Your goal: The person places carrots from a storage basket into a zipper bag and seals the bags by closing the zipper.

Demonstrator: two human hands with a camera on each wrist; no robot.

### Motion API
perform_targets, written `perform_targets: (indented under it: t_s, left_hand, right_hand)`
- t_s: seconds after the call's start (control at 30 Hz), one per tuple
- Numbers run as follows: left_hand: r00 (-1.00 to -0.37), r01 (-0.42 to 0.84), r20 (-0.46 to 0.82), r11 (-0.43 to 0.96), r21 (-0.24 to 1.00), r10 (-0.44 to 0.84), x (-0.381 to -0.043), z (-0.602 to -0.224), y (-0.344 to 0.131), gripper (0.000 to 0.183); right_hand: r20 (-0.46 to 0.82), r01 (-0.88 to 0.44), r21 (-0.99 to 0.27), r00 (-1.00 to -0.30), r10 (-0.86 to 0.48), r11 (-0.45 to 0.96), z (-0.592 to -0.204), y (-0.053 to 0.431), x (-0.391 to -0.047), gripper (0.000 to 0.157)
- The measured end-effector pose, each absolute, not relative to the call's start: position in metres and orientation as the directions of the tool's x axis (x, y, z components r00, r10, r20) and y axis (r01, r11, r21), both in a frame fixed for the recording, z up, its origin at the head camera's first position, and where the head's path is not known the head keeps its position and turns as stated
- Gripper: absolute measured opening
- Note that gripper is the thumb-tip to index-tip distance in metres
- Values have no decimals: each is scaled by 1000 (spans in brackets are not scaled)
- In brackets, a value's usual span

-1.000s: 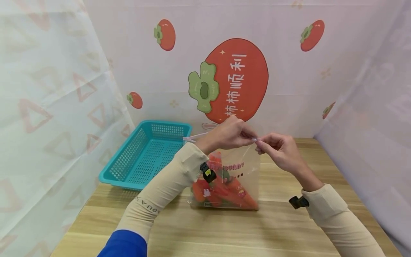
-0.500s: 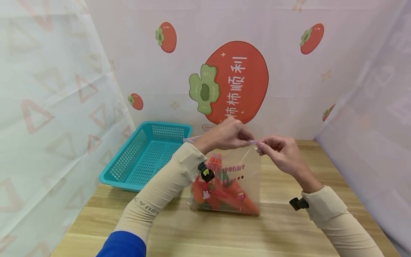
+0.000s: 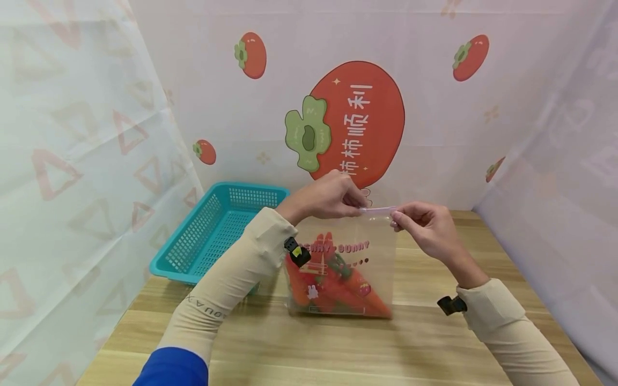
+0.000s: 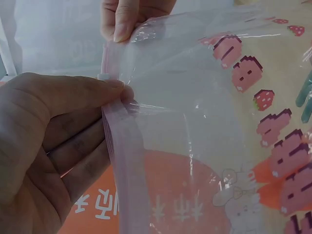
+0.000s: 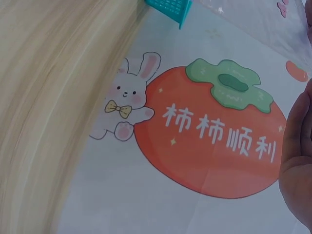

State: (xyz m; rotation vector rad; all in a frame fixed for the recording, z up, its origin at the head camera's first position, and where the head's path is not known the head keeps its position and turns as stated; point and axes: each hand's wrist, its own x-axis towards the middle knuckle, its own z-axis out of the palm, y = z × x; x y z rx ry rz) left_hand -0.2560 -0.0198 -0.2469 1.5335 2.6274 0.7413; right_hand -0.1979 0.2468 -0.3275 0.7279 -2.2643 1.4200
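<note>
A clear zip bag (image 3: 381, 252) with pink print stands on the table, holding orange carrots (image 3: 369, 299) and something green. My left hand (image 3: 327, 195) pinches the small white slider (image 4: 104, 76) on the bag's pinkish zip strip (image 3: 379, 210), thumb on the near side. At the bag's top right corner, my right hand (image 3: 428, 229) grips the strip between thumb and bent fingers. In the left wrist view, the right fingertips (image 4: 122, 29) hold the strip's end just beyond the slider. Only part of my right hand (image 5: 297, 151) shows in the right wrist view.
To the left of the bag sits a teal plastic basket (image 3: 193, 241) with perforated walls, partly behind my left arm. The wooden table (image 3: 338, 348) is bordered by white printed cloth (image 3: 434, 134) at the back and both sides.
My left hand has slid leftward along the bag's top, away from my right hand. A longer stretch of zip strip now shows between them. The right hand has barely moved.
</note>
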Motion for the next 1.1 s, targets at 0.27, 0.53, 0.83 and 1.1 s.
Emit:
perform_targets:
  t_s: [0.27,0.53,0.83,1.1]
  left_hand:
    - [-542,781,218,391,486,812,-253,-248,-27,15]
    - [-531,782,234,364,506,815,-254,-253,-24,17]
    - [-491,810,254,330,485,833,-258,-253,-27,18]
    - [-472,818,258,310,485,843,-258,-251,-29,18]
  right_hand:
    - [569,-621,-730,-784,-250,285,-327,241,-196,12]
    - [578,-631,-730,-775,-255,263,-325,236,-200,7]
    - [591,-636,-707,-771,-235,308,-327,236,-200,6]
    - [603,-639,-691,-767,-217,338,-326,236,-200,6]
